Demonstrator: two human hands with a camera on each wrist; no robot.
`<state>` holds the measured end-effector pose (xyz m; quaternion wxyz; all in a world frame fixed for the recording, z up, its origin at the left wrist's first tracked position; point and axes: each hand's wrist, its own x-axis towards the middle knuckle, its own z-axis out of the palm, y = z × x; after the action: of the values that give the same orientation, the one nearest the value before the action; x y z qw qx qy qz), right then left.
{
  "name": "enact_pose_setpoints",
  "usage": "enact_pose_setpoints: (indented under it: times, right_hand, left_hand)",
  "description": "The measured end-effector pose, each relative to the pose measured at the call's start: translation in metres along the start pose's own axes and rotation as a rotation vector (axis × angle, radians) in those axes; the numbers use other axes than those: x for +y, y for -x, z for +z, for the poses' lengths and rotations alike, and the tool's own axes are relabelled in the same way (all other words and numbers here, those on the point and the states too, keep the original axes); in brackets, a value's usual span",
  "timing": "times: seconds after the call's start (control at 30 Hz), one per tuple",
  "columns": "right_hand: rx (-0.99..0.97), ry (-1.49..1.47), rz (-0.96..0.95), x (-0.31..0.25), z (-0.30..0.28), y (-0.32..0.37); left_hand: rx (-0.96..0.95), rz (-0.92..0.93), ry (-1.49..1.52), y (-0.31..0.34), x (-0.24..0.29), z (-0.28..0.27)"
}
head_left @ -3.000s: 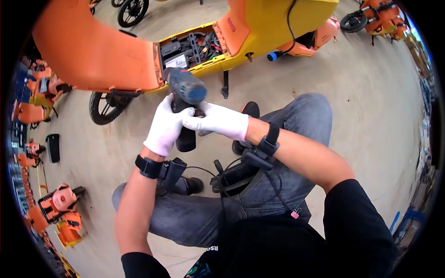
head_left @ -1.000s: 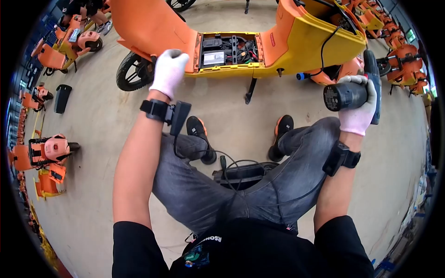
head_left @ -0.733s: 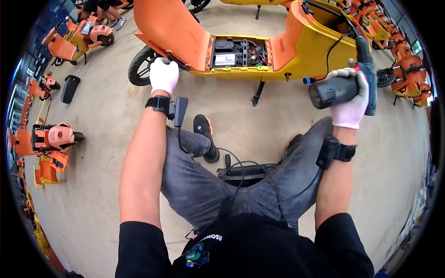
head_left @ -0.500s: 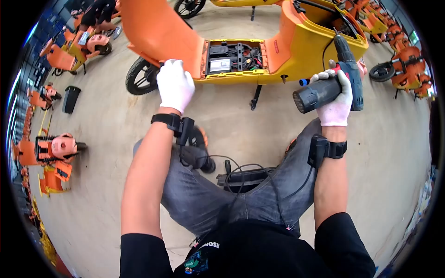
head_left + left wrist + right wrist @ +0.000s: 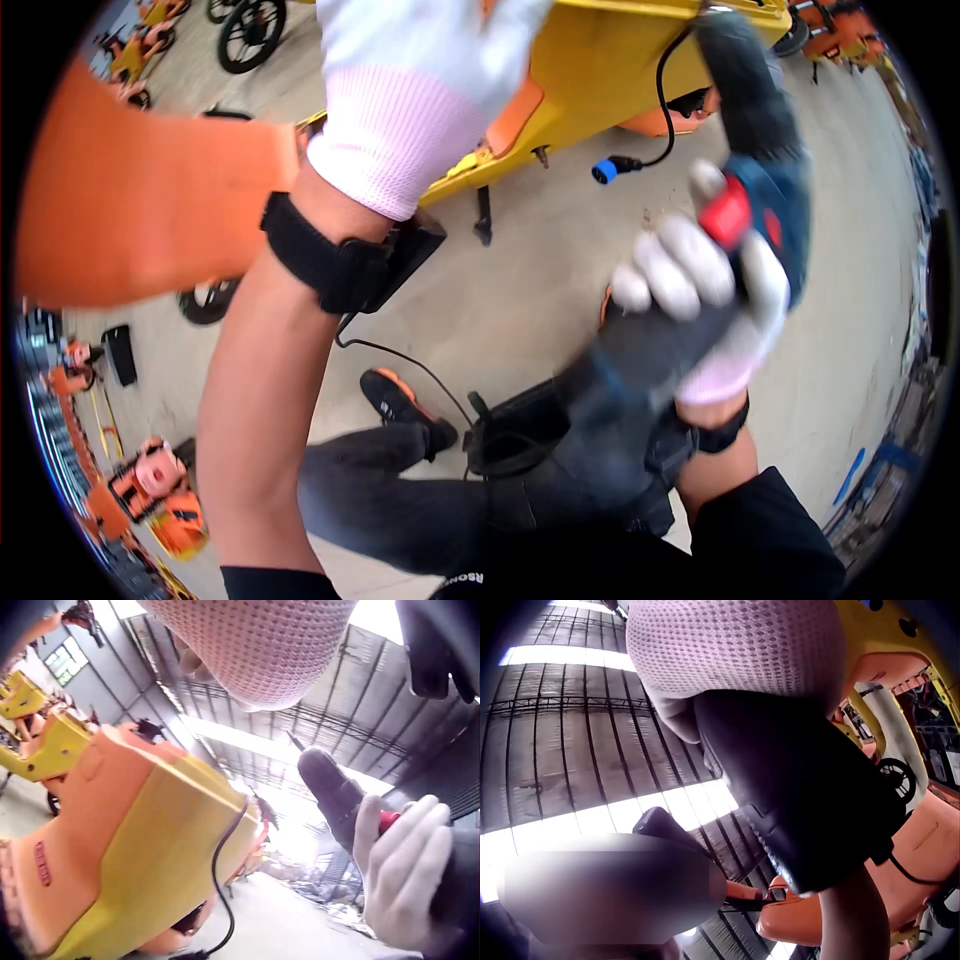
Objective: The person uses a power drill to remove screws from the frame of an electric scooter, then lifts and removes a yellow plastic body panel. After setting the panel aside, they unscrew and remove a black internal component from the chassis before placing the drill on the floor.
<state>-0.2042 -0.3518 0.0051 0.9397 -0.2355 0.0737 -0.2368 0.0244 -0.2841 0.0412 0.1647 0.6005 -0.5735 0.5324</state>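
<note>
My gloved right hand (image 5: 690, 270) grips a dark blue cordless drill (image 5: 775, 200) by its handle, beside the red part near the trigger. The drill's chuck end points up and away, and the black battery end hangs toward my lap. In the left wrist view the drill (image 5: 334, 795) shows a thin bit at its tip. My gloved left hand (image 5: 410, 90) is raised close to the head camera, thumb spread; its fingertips are cut off by the top edge. In the left wrist view only the left glove's knit (image 5: 255, 645) and a bit of finger show. The left hand overlaps the scooter's open floor compartment.
An orange and yellow scooter (image 5: 590, 80) stands in front, with a black cable ending in a blue connector (image 5: 605, 172). Its kickstand (image 5: 484, 215) reaches the floor. A black bin-like tray (image 5: 515, 425) lies between my legs. Other scooters stand around.
The left hand has left the front-wheel area and risen close to the camera. The right hand has brought the drill nearer and tilted it, still gripping it. The head view has shifted.
</note>
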Motion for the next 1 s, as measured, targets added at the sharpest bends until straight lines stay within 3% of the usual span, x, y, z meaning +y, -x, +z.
enact_pose_setpoints:
  times: [0.07,0.2,0.27,0.33,0.47,0.5,0.57,0.6,0.67,0.87,0.93,1.0]
  right_hand:
    - [-0.570,-0.012,-0.073,0.002,-0.037,-0.030]
    - [-0.579,0.372,-0.225,-0.026,-0.062,-0.054]
    - [-0.563,0.232,-0.024,-0.048,-0.080,-0.052]
    - [-0.432,0.115,-0.027,-0.057,-0.086,-0.046]
    - [0.147,0.003,-0.056,-0.090,-0.085,-0.013]
    - [0.088,-0.007,-0.083,-0.094,-0.086,-0.018]
    - [0.343,-0.054,-0.108,-0.111,-0.074,-0.016]
    - [0.461,-0.152,-0.121,-0.114,-0.078,-0.009]
    - [0.637,-0.358,-0.162,-0.120,-0.087,0.003]
    - [0.964,-0.528,-0.188,-0.120,-0.119,0.057]
    - [1.055,-0.577,-0.109,-0.129,-0.128,0.065]
    - [1.052,-0.657,-0.053,-0.123,-0.142,0.069]
  left_hand:
    - [-0.012,0.050,0.076,-0.014,0.000,0.027]
    - [-0.289,-0.103,0.353,-0.020,0.021,0.079]
    - [-0.421,-0.175,0.468,-0.026,0.028,0.089]
    - [-0.516,-0.210,0.580,-0.034,0.026,0.095]
    - [-0.744,-0.236,0.624,-0.071,0.023,0.094]
    - [-0.808,-0.312,0.666,-0.073,0.029,0.088]
    - [-0.923,-0.401,0.703,-0.092,0.044,0.088]
    - [-0.954,-0.415,0.670,-0.098,0.054,0.088]
    - [-0.831,-0.398,0.690,-0.110,0.071,0.094]
    - [-0.975,-0.531,0.561,-0.175,0.122,0.136]
    - [-0.996,-0.707,0.634,-0.191,0.134,0.167]
    - [-1.107,-0.936,0.497,-0.201,0.143,0.183]
